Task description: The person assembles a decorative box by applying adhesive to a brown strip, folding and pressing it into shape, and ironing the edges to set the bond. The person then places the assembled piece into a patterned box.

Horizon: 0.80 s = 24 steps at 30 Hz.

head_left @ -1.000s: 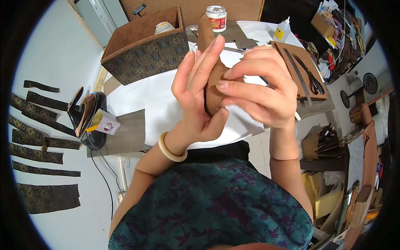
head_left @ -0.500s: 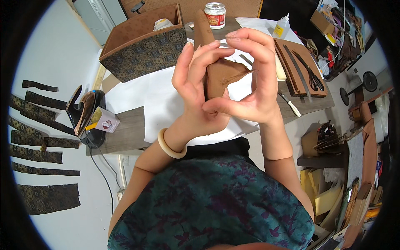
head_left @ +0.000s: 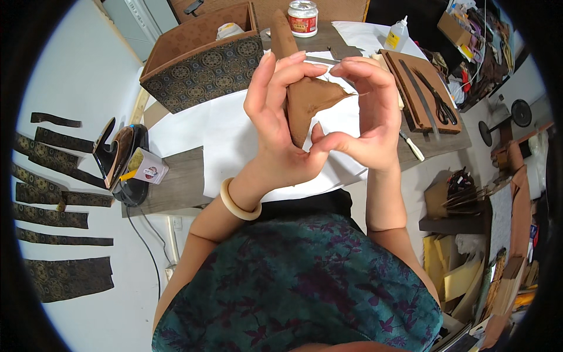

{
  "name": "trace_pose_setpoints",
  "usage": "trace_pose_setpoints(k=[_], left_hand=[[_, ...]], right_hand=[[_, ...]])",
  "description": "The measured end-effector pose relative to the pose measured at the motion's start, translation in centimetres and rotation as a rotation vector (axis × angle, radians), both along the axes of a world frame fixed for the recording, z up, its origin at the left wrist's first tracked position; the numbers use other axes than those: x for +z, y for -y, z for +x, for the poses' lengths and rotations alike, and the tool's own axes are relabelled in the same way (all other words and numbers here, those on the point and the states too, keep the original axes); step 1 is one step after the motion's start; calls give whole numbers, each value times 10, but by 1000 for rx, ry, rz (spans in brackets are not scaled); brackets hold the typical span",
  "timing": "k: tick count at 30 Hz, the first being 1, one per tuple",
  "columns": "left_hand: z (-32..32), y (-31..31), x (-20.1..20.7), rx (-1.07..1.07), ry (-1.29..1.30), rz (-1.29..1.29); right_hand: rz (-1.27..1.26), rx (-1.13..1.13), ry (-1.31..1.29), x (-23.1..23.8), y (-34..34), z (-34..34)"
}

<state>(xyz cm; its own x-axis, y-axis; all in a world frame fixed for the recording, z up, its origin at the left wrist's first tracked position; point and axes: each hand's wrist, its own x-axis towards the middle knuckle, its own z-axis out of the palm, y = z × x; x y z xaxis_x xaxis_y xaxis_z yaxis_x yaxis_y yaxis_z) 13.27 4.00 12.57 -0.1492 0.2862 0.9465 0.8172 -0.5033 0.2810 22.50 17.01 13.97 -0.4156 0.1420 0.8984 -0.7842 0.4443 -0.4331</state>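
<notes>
Brown cloth piece (head_left: pixel 314 98), left hand (head_left: pixel 277 132) gripping it, right hand (head_left: pixel 380 126) cupped (thumb, fingers well apart)

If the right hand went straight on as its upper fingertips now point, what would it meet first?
Probably the fingertips of the left hand, just across a small gap from the right hand. The brown cloth lies close below in the picture; depth is unclear, so it might come first.

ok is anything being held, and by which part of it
The left hand holds the brown strip by its near end. Whether the right hand grips its flap cannot be told.
</notes>
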Motion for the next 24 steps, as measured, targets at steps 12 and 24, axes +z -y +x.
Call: trace_pose_setpoints(k=[12,24], left_hand=[[11,8,11,190,-59,-111],[15,6,13,277,-78,-123]], right_hand=[[-595,328,65,-41,-7,7],[-826,1180,63,-60,-30,8]])
